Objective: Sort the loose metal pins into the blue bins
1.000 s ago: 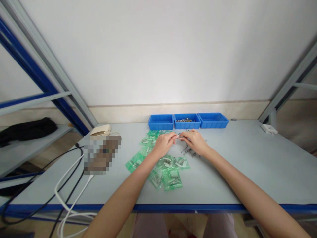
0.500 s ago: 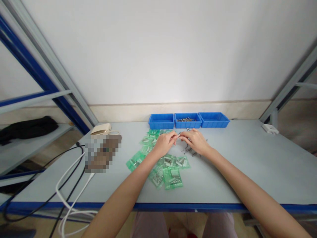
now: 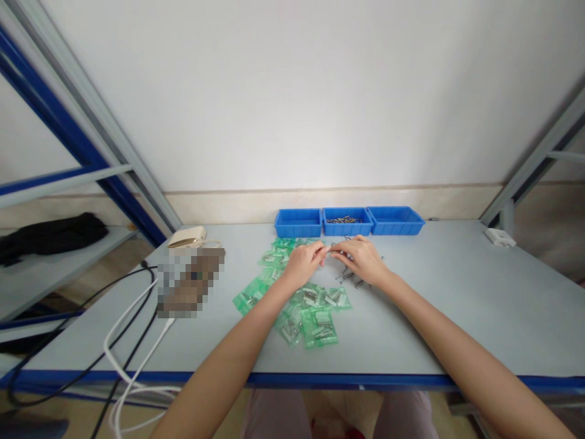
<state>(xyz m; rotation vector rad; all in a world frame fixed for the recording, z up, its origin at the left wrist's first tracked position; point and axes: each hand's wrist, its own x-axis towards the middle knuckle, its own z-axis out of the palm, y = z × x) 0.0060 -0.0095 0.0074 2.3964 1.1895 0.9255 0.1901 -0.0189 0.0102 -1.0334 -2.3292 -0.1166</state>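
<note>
My left hand (image 3: 302,263) and my right hand (image 3: 361,259) meet fingertip to fingertip just above the table. A thin, dark metal screw (image 3: 337,252) shows in the pinch of my right fingers, its tip pointing at my left hand. The left fingers are closed, and what lies inside them is too small to make out. Loose screws (image 3: 348,277) lie below and around my right hand, partly hidden by it. Green plastic bags (image 3: 320,329) holding metal pieces and white pieces lie beside and under my left forearm.
Three blue bins stand in a row along the wall: a left bin (image 3: 298,229), a middle bin (image 3: 347,230) with metal pieces inside, and a right bin (image 3: 397,228). Cables (image 3: 132,366) hang over the left table edge near a cream-coloured box (image 3: 187,236). A white object (image 3: 499,238) sits far right.
My right fingers have shifted slightly, and the thin screw between them now shows more clearly. My left hand stays almost where it was.
</note>
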